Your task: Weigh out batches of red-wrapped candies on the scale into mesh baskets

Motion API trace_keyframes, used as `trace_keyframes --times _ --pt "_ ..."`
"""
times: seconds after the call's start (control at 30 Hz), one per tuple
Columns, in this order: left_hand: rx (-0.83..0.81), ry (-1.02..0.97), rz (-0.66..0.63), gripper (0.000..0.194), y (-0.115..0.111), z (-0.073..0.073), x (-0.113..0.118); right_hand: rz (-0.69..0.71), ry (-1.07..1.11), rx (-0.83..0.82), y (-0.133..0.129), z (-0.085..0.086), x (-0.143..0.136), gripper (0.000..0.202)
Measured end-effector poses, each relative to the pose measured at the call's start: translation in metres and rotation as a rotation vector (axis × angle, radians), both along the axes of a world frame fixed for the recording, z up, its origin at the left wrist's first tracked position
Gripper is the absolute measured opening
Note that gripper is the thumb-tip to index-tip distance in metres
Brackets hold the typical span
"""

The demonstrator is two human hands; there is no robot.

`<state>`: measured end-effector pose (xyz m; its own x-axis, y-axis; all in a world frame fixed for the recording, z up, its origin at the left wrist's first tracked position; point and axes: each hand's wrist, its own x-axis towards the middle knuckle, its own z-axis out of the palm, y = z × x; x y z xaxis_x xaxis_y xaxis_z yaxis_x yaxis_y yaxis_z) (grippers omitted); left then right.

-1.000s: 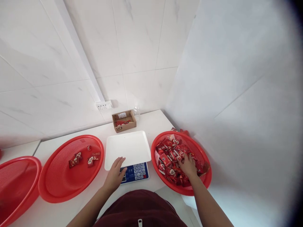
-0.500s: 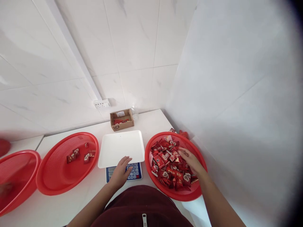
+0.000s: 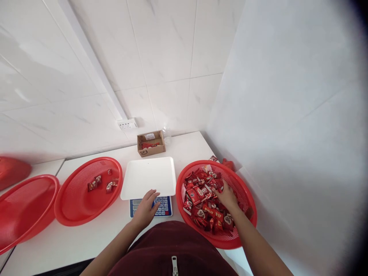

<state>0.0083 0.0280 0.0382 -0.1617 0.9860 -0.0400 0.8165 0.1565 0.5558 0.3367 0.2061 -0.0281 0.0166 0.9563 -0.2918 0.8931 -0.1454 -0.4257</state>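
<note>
My left hand (image 3: 147,209) hovers over or rests on the keypad of a digital scale (image 3: 163,207), its fingers stretched out and holding nothing; contact cannot be told. Behind the keypad lies the scale's bare white tray (image 3: 148,176). On the right, my right hand (image 3: 227,197) reaches into a red plastic basket (image 3: 250,203) full of small red-wrapped packets (image 3: 211,211). Its thumb and fingers are apart and touch the packets on top. No packet shows lifted in it, though some fingertips are partly hidden.
Left of the scale, a red basket (image 3: 83,211) holds several packets (image 3: 97,182); another red basket (image 3: 28,226) overlaps its left side. An open cardboard box (image 3: 151,149) with red items and a clear plastic bottle (image 3: 166,136) stand by the wall. A wall closes off the right side.
My right hand has moved slightly left and deeper among the packets. My left hand has stayed at the keypad. The hand in the far-left basket is gone from view.
</note>
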Motion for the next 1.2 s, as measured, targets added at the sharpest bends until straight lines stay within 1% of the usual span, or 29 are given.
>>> trace_keyframes --times 0.13,0.2,0.33,0.43,0.5,0.6,0.73,0.8,0.9,1.03,1.13,1.2 --pt "-0.013 -0.006 -0.002 0.032 0.004 0.003 0.004 0.14 0.108 0.006 -0.017 -0.003 0.013 0.055" --pt "-0.015 -0.01 -0.013 0.032 0.006 0.003 0.007 0.205 0.112 -0.008 -0.03 -0.002 0.014 0.052" --pt "-0.042 -0.015 -0.046 0.032 0.01 0.007 0.012 0.294 -0.031 -0.061 -0.048 0.007 0.008 0.057" --pt "-0.061 -0.019 -0.068 0.032 0.012 0.011 0.015 0.311 -0.111 -0.063 -0.048 0.011 0.005 0.064" --pt "-0.067 -0.019 -0.08 0.032 0.013 0.013 0.015 0.304 -0.099 -0.045 -0.042 0.011 0.005 0.065" --pt "-0.074 -0.012 -0.086 0.033 0.011 0.013 0.013 0.254 0.012 -0.006 -0.034 0.006 0.01 0.055" --pt "-0.066 -0.002 -0.069 0.032 0.006 0.01 0.007 0.043 0.35 0.011 -0.029 -0.001 0.015 0.035" --pt "-0.072 0.0 -0.06 0.032 0.003 0.009 0.004 -0.047 0.454 0.016 -0.03 -0.002 0.016 0.027" --pt "-0.071 -0.007 -0.046 0.032 0.002 0.009 0.003 -0.141 0.504 0.06 -0.029 0.0 0.017 0.031" --pt "-0.038 -0.046 -0.037 0.031 0.005 0.011 0.005 -0.243 0.597 0.112 -0.023 0.011 0.018 0.04" --pt "-0.043 -0.114 -0.042 0.032 0.01 0.018 0.01 -0.288 0.709 0.154 -0.02 0.021 0.016 0.041" --pt "-0.069 -0.2 -0.044 0.032 0.014 0.026 0.015 -0.27 0.79 0.173 -0.02 0.03 0.011 0.041"
